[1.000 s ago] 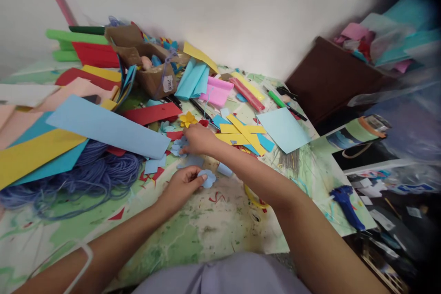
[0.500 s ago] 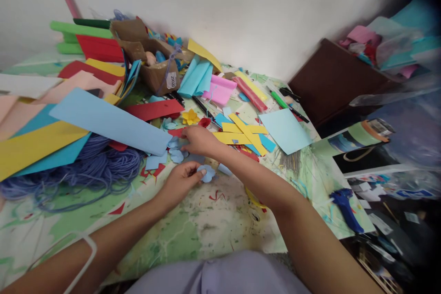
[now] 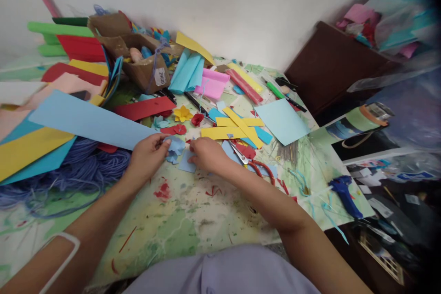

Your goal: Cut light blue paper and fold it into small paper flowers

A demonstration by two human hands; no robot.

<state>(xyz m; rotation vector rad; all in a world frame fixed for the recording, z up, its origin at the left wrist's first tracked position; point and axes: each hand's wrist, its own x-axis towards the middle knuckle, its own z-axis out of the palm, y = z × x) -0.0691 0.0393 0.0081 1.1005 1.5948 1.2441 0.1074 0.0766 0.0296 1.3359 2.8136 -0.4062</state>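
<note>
My left hand [image 3: 148, 157] pinches a blue paper flower [image 3: 175, 148] at its edge, and some petals are hidden by my fingers. My right hand [image 3: 206, 154] rests just to its right, its fingertips curled down beside a small light blue paper scrap [image 3: 186, 162]. Whatever lies under those fingers is hidden. Scissors with red handles [image 3: 248, 161] lie past my right wrist. Ahead of my hands are a red paper flower [image 3: 197, 119], a yellow paper flower [image 3: 182, 113] and a pale blue paper flower [image 3: 159, 122]. Crossed yellow paper strips [image 3: 230, 128] lie to the right.
The paint-stained table mat [image 3: 179, 234] is strewn with coloured paper. A long blue paper strip [image 3: 89, 119] and a blue yarn heap [image 3: 96, 165] lie left. A cardboard box [image 3: 144, 66] stands behind. A blue glue gun [image 3: 344, 195] lies right, near the table's edge.
My left hand has moved forward and left with the blue flower, closer to my right hand. The red-handled scissors now show beside my right wrist, and the whole view has shifted slightly left.
</note>
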